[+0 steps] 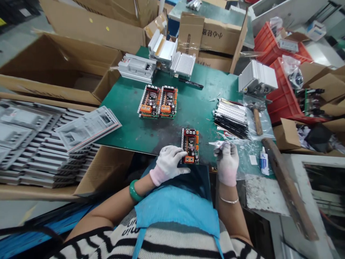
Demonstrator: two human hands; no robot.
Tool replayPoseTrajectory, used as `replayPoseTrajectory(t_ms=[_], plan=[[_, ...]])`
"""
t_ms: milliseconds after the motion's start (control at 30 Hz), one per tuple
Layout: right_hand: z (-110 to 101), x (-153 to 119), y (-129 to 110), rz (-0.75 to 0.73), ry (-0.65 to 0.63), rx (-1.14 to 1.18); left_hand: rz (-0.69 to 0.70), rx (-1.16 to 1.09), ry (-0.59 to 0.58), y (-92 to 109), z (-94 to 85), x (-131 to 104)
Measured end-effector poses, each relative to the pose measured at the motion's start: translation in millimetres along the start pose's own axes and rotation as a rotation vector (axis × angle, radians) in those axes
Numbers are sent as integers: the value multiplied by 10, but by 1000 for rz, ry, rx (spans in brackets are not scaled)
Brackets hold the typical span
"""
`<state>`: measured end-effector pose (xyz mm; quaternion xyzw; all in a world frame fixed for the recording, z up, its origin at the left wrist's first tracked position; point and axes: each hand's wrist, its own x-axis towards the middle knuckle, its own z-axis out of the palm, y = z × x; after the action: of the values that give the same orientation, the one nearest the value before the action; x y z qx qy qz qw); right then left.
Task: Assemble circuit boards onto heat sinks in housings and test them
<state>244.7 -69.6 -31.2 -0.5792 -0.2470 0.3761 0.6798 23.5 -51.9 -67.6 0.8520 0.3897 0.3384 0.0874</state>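
Observation:
A circuit board (191,145) with orange and dark red parts lies at the table's near edge. My left hand (171,162), in a white glove, is beside its left edge, fingers stretched and fingertips at the lower part. To the right of the board, my gloved right hand (228,160) is closed around a small tube (216,143) whose pale tapered nozzle points left; the rest of it is hidden in the fingers. Farther back, two similar circuit boards (148,101) stand side by side. A black marker pen (191,84) lies behind them.
Aluminium heat sinks (163,48) stand at the table's back. Right of my hand are a bundle of black and silver strips (231,117), a hammer (257,118), a glue tube (264,163) and a wooden bar (289,189). A carton of grey panels (43,144) is at left; red crates (285,90) at right.

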Motion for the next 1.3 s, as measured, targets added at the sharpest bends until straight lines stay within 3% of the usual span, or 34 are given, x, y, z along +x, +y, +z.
replayPoseTrajectory(t_ms=[300,467,667,1300], plan=[[65,87,70,-45,-78,-147,208,-99,54,91,117,-127],[89,87,85,-182,-108,-394,97,-45,84,110,207,-203],[179,101,41,-466,-152,-604,98,29,94,124,301,-206],[404,124,-174,-629,-366,-796,134,36,149,102,353,-231]])
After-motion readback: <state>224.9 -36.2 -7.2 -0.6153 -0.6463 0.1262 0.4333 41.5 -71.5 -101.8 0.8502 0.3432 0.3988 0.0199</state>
